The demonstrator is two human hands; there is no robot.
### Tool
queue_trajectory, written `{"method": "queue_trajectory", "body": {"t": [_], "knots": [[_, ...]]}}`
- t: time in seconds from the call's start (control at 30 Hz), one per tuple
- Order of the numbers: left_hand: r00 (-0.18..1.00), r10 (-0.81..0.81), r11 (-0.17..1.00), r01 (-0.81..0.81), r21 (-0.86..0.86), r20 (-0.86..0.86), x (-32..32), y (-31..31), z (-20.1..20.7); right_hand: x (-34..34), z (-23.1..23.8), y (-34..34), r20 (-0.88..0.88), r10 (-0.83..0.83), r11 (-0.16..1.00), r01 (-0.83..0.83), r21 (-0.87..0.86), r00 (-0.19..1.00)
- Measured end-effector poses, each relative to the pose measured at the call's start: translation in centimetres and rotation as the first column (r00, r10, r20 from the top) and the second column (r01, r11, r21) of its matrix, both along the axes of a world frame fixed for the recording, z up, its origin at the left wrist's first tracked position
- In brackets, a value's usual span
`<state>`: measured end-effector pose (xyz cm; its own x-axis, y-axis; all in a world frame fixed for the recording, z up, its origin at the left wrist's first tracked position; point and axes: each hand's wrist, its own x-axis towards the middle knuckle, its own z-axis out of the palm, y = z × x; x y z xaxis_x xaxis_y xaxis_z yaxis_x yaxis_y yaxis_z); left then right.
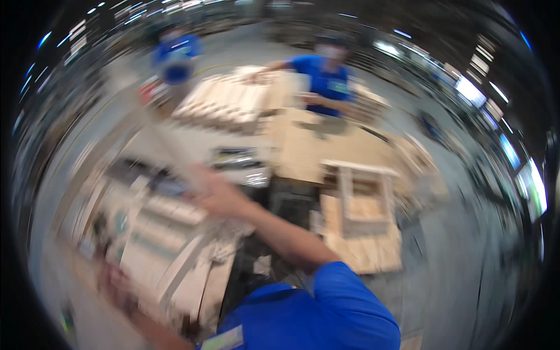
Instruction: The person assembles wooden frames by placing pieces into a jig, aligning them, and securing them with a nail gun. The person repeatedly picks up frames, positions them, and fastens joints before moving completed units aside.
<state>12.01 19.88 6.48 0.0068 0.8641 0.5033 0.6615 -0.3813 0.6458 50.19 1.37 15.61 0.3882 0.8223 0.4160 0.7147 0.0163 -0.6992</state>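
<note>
A pale wooden frame (165, 137), smeared by motion, is held up at the left over a bench piled with wooden parts. My right hand (214, 193) reaches across to the left and closes around one long bar of it. Lower down, my left hand (118, 286) grips the near bar; its fingers are blurred. Beneath the frame lie light wooden boards and strips (154, 233). Exact joints of the frame cannot be made out.
A small assembled wooden frame (366, 198) stands on boards at the right. Beyond are a brown sheet-topped table (297, 143) and stacked wooden slats (224, 99). A co-worker in blue (326, 81) touches wood there; another person (175, 55) stands farther left.
</note>
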Motion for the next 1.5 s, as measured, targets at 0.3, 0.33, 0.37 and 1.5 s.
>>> {"method": "queue_trajectory", "body": {"t": [0.3, 0.33, 0.37, 1.5], "knots": [[0.969, -0.241, 0.964, 0.245, 0.106, -0.047, 7.0, -10.5, -0.1, -0.5, -10.1, 13.2, -0.369, 0.195, 0.936, -0.285, -0.209, 0.909], [0.964, -0.225, 0.965, 0.240, 0.104, -0.141, 7.1, -11.2, -1.8, -1.9, -10.6, 14.8, -0.442, 0.213, 0.911, -0.340, -0.231, 0.871], [0.948, -0.218, 0.964, 0.245, 0.098, -0.232, 7.4, -11.5, -3.6, -3.1, -11.0, 16.2, -0.509, 0.218, 0.887, -0.386, -0.252, 0.833], [0.944, -0.057, 0.931, -0.067, -0.359, -0.324, 5.7, -10.9, -14.0, -8.7, -24.2, 20.8, 0.352, 0.447, 0.857, -0.281, -0.433, 0.822]]}}
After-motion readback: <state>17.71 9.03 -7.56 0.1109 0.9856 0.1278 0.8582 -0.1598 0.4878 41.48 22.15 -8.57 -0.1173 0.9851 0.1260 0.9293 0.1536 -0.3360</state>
